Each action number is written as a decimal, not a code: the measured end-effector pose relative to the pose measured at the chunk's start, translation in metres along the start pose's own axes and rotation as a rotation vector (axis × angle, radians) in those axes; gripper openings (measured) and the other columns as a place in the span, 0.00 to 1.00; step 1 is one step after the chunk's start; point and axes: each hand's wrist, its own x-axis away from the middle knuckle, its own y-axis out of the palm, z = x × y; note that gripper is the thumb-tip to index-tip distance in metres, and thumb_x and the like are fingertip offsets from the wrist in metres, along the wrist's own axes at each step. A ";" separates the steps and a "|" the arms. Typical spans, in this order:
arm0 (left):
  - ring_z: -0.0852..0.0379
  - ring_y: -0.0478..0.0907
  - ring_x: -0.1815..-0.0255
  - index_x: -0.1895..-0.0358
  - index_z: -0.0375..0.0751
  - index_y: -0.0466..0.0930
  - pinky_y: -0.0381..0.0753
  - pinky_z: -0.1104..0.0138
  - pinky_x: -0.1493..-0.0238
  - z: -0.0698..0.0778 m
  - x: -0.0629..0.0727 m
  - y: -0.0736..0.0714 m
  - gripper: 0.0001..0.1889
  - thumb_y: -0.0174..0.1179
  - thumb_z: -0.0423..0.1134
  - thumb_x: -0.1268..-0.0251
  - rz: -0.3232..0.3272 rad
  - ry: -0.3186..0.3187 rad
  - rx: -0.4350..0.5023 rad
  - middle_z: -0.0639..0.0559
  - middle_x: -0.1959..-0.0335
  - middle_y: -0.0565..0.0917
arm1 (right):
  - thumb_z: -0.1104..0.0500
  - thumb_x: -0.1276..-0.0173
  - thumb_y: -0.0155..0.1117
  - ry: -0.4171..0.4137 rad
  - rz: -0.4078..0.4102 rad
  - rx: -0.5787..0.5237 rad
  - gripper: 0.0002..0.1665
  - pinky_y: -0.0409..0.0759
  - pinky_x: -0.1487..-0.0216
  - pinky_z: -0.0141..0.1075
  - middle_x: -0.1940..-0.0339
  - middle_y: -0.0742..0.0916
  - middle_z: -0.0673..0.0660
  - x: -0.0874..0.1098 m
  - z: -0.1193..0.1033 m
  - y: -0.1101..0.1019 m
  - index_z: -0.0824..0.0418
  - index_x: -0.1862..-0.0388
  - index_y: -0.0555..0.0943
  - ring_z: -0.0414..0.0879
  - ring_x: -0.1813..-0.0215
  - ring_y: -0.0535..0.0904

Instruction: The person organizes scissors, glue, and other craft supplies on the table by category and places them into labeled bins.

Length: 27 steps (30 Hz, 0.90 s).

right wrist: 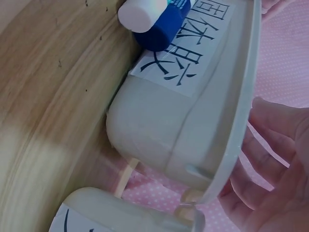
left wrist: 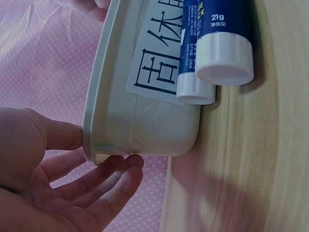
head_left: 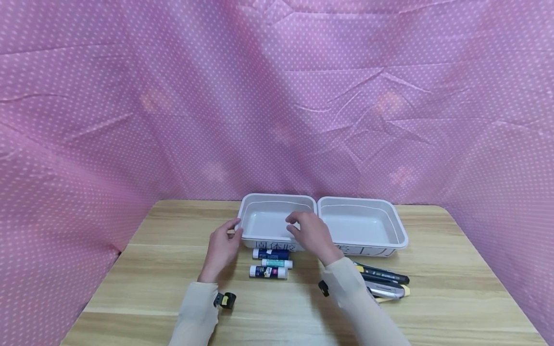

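A white plastic tray (head_left: 264, 223) with a paper label on its front wall stands left of its twin. My left hand (head_left: 222, 250) grips its left end, thumb on the rim and fingers beneath it in the left wrist view. My right hand (head_left: 312, 235) is over the tray's right part, thumb and fingers apart, nothing between them. In the right wrist view its fingers (right wrist: 263, 150) are behind the rim. Along the tray's front lie a dark blue glue stick (head_left: 270, 253), a white-and-green one (head_left: 277, 264) and another blue one (head_left: 268, 272).
A second labelled white tray (head_left: 359, 223) adjoins the first on the right. Several utility knives (head_left: 383, 275) lie in front of it, partly hidden by my right sleeve (head_left: 346, 281). Pink dotted cloth (head_left: 277, 120) hangs behind the wooden table (head_left: 143, 278).
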 end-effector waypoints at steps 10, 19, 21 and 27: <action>0.36 0.84 0.44 0.30 0.31 0.71 0.88 0.55 0.46 0.001 0.001 0.000 0.22 0.53 0.35 0.22 0.014 0.013 -0.003 0.30 0.33 0.76 | 0.57 0.29 0.71 -0.036 0.059 -0.024 0.12 0.85 0.44 0.49 0.52 0.90 0.53 0.014 -0.007 -0.003 0.57 0.49 0.89 0.51 0.47 0.85; 0.37 0.83 0.43 0.29 0.32 0.71 0.88 0.55 0.46 0.000 -0.001 0.000 0.23 0.54 0.36 0.22 0.006 -0.005 -0.008 0.31 0.32 0.75 | 0.54 0.30 0.71 -0.033 0.091 -0.061 0.12 0.84 0.43 0.49 0.52 0.90 0.52 0.033 -0.017 -0.006 0.54 0.50 0.88 0.49 0.46 0.84; 0.37 0.83 0.43 0.29 0.32 0.70 0.88 0.55 0.46 0.000 -0.001 0.000 0.23 0.53 0.36 0.22 0.005 -0.002 -0.009 0.30 0.32 0.75 | 0.54 0.29 0.70 -0.035 0.091 -0.071 0.12 0.84 0.43 0.49 0.51 0.90 0.51 0.038 -0.018 -0.007 0.53 0.50 0.88 0.49 0.46 0.84; 0.37 0.83 0.43 0.29 0.31 0.70 0.88 0.56 0.46 -0.001 -0.003 0.000 0.23 0.54 0.35 0.22 -0.001 0.000 -0.007 0.30 0.32 0.75 | 0.53 0.29 0.70 -0.054 0.088 -0.108 0.13 0.82 0.40 0.50 0.49 0.89 0.50 0.049 -0.019 -0.009 0.54 0.49 0.88 0.49 0.43 0.83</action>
